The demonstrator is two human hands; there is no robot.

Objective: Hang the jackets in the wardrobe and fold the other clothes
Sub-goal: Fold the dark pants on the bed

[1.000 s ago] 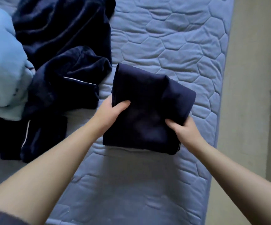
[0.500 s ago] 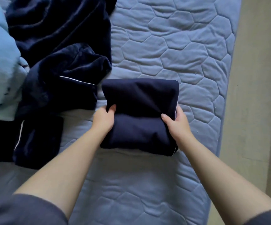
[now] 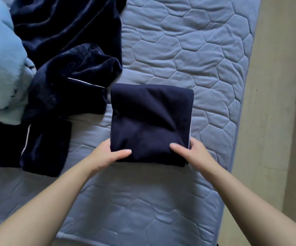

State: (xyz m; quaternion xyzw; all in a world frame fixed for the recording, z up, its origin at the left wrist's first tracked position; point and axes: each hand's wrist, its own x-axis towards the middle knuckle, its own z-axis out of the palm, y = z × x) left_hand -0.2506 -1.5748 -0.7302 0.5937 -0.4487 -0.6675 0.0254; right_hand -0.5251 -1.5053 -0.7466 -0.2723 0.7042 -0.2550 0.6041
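- Two bare forearms are reaching in from the near edge, across the blue-grey quilted mattress (image 3: 161,201) of the bed.
- The left hand (image 3: 106,154) is gripping the near left corner of the folded navy cloth garment (image 3: 150,121), with the thumb lying on top and the fingers tucked out of sight beneath.
- The right hand (image 3: 196,151) is gripping the near right corner in the same way, thumb on top.
- The folded garment is lying flat on the mattress as a nearly square bundle, about as wide as it is deep, so no long axis is showing clearly; its sides are running square to the bed's right edge and its rounded fold is facing away from the person.
- A thin white line is running down its right side.
- Just beside it on the left, plush navy clothes with white piping (image 3: 67,89) are lying crumpled.
- Farther left, a pale blue soft garment (image 3: 0,68) is bunching up.
- The beige floor (image 3: 271,103) is running along the right of the bed.
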